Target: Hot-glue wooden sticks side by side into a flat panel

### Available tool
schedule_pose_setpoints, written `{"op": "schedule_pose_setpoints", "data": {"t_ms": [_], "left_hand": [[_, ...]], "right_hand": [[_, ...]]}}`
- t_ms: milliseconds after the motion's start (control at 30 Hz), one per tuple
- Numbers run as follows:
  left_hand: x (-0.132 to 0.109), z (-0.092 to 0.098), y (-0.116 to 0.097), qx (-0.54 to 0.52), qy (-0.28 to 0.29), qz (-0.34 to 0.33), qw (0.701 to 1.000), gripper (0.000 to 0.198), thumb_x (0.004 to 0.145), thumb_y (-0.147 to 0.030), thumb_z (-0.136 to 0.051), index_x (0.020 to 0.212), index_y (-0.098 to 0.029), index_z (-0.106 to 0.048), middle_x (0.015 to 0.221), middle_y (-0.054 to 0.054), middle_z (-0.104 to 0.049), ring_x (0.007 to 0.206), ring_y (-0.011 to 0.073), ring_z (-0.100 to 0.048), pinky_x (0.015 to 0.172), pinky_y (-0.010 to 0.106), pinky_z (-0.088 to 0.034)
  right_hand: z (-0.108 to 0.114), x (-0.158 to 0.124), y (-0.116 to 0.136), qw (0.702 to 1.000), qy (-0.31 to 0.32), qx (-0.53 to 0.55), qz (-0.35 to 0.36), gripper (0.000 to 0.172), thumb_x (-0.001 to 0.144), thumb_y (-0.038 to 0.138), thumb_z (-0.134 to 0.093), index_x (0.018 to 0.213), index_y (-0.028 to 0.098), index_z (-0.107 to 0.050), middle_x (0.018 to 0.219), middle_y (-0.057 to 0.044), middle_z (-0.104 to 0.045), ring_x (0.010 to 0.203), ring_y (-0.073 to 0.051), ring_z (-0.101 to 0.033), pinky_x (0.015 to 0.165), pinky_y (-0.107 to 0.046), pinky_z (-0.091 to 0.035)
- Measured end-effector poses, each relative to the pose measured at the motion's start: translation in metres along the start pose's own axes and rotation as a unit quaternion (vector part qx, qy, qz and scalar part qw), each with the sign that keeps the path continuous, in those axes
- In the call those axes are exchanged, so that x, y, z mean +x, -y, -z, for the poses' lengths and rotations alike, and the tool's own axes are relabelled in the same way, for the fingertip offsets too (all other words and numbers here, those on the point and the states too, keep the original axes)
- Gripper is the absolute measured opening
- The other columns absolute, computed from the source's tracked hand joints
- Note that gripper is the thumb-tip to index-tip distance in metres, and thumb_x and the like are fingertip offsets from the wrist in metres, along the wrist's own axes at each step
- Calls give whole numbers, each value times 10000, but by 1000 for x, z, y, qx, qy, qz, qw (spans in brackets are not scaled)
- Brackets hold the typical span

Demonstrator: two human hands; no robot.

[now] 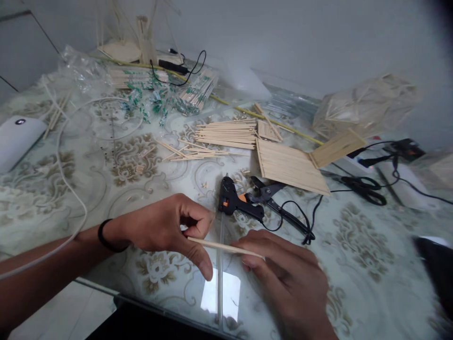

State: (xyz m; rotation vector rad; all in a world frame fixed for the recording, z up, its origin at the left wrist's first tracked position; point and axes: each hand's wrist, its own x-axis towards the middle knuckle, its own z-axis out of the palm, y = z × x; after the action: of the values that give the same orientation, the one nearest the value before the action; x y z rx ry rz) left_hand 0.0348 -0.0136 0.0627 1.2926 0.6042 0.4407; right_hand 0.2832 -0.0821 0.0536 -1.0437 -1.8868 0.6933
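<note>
A flat wooden piece (pixel 226 246), seen almost edge-on, is held between both hands above the near middle of the counter (pixel 354 293). Its left end is gripped by the left hand (pixel 159 224), with the thumb stretched along the near side and the fingers curled. Its right end is pinched between the thumb and fingers of the right hand (pixel 286 274). A black band (pixel 102 236) is worn on the left wrist, and the forearm is crossed by a white cable (pixel 71 182).

Just beyond the hands, a black glue gun (pixel 230 200) is laid with a clear stick (pixel 220 267) running from its back toward the near edge. Black-handled pliers (pixel 288 215) are placed just to its right, and black scissors (pixel 364 186) farther right. Beyond the pliers, a wooden panel (pixel 290 165) is joined at its right by a tilted panel (pixel 338 146). Thin wooden sticks (pixel 226 132) are laid to the left of the panel, with loose ones scattered nearer. Wrapped stick packets (pixel 198 92) are piled at the far side, and a white device (pixel 21 141) is set at the far left.
</note>
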Motion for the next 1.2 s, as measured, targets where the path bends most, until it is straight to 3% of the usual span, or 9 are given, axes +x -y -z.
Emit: {"op": "schedule_pose_setpoints", "data": {"t_ms": [167,300,433,567,700,900,1067,1200], "left_hand": [[-3,-1,3,3,43,-8,999,729,725,-382,-1001,613,-207,-303,598,-100,-320,556,79,-259,490,291,-173],[-3,0,2,13,66,-2,998,685,721,-401,-1001,634,-210,-349,603,-97,-371,572,84,-298,497,273,-220],[-2,2,-3,64,-12,-16,998,427,877,-429,-862,756,-203,-520,694,-64,-512,643,106,-440,576,236,-352],[0,3,-2,89,-74,-18,993,347,1031,-435,-658,799,-188,-584,689,-56,-497,624,103,-421,568,228,-339],[0,4,1,92,-100,-19,991,377,1015,-444,-680,757,-179,-608,661,-56,-484,600,96,-409,545,229,-315],[2,2,2,142,-115,-19,983,375,971,-429,-707,711,-174,-621,639,-45,-518,592,95,-438,553,227,-351],[7,-1,4,157,-146,-34,976,355,975,-432,-709,734,-180,-644,618,-48,-552,570,94,-472,534,206,-385],[6,1,4,148,-144,-36,978,385,1027,-451,-661,755,-178,-662,612,-40,-597,540,88,-509,508,187,-399]], "right_hand": [[2,5,0,997,24,68,-34,163,1023,193,-731,900,246,-824,669,23,-761,524,-134,-680,533,-219,-565],[3,5,-3,994,24,91,-49,167,1032,231,-734,887,236,-817,607,34,-697,492,-124,-636,504,-217,-518],[3,5,-4,990,-20,90,-110,188,1028,249,-722,862,233,-810,642,23,-717,485,-117,-600,458,-217,-451],[3,4,-5,976,-24,137,-168,268,1068,345,-685,869,226,-820,613,26,-705,457,-107,-574,444,-204,-435],[-1,2,-9,960,-17,201,-192,439,1108,504,-596,886,200,-822,654,-13,-728,478,-127,-591,483,-241,-484],[-9,5,-6,942,19,204,-265,333,1008,405,-725,747,200,-698,585,11,-692,454,-110,-552,460,-213,-452],[-10,4,-3,949,-19,174,-262,366,1009,409,-703,706,210,-658,577,18,-672,461,-111,-546,470,-218,-438],[-13,-1,-9,946,-36,180,-267,377,1040,449,-703,752,205,-719,584,22,-664,491,-119,-559,497,-227,-441]]}}
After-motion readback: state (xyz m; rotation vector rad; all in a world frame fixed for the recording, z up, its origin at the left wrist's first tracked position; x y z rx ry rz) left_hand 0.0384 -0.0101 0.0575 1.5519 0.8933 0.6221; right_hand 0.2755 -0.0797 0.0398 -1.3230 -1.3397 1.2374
